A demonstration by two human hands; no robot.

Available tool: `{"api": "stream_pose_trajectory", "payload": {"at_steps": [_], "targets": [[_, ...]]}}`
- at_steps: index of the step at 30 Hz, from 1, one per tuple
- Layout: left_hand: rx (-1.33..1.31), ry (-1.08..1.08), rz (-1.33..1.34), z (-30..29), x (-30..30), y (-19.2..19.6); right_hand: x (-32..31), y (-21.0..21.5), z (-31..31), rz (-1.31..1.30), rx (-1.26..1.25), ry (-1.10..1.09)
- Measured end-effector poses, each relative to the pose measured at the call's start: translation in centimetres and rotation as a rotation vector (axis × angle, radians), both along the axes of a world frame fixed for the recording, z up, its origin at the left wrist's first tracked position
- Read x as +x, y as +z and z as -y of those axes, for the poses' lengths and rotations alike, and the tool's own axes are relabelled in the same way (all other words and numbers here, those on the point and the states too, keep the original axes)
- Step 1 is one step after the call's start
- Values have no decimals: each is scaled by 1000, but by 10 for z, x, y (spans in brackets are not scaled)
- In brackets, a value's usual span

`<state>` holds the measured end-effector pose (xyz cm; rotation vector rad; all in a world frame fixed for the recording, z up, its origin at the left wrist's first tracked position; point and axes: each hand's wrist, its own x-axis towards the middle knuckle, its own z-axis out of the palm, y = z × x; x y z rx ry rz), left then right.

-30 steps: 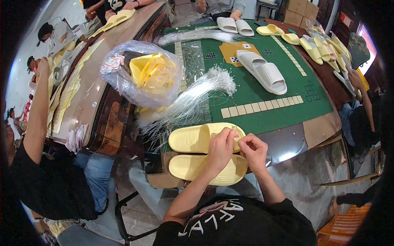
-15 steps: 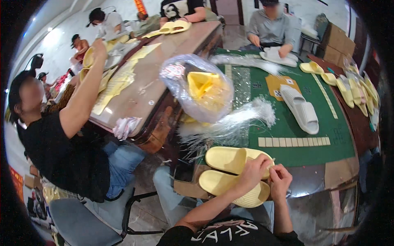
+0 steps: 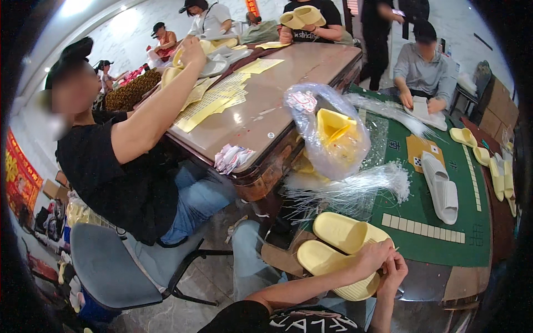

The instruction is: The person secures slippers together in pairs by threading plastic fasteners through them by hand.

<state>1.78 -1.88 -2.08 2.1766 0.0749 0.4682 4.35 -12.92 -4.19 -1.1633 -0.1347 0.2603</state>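
A pair of pale yellow slide slippers lies side by side at the near edge of the green-topped table, one far slipper (image 3: 340, 228) and one near slipper (image 3: 321, 257). My left hand (image 3: 371, 261) is over their ribbed straps, fingers pinched together. Close beside it, my right hand (image 3: 394, 273) also has thumb and fingers pinched, the fingertips of both hands nearly meeting at the far slipper's strap end. A tiny pale bit shows at the fingertips, too small to name. Beyond the slippers lies a bundle of clear plastic strands (image 3: 383, 184).
A clear bag (image 3: 355, 152) of yellow pieces stands behind the strands. A white slipper (image 3: 438, 186) and a row of pale tiles (image 3: 425, 228) lie on the green mat. Co-workers handle slippers around the tables. A grey chair (image 3: 119, 272) stands at left.
The view has swung left, so everything sits further right. My hands stay pinched at the strap. A co-worker at the far table now holds up yellow slippers that lay on the tabletop.
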Motion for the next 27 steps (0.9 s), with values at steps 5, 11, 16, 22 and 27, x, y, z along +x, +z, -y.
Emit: {"api": "stream_pose_trajectory", "payload": {"at_steps": [5, 11, 16, 22, 27], "targets": [[9, -17, 28, -2, 0, -3, 4, -4, 0, 48, -1, 17], [-40, 57, 26, -1, 3, -3, 6, -1, 2, 25, -4, 59], [-39, -35, -47, -4, 4, 2, 8, -9, 5, 77, -97, -39], [52, 150, 260, -27, -33, 22, 11, -16, 36, 279, -377, -74], [300, 93, -93, -50, -77, 1, 10, 9, 46, 312, -582, -227]]}}
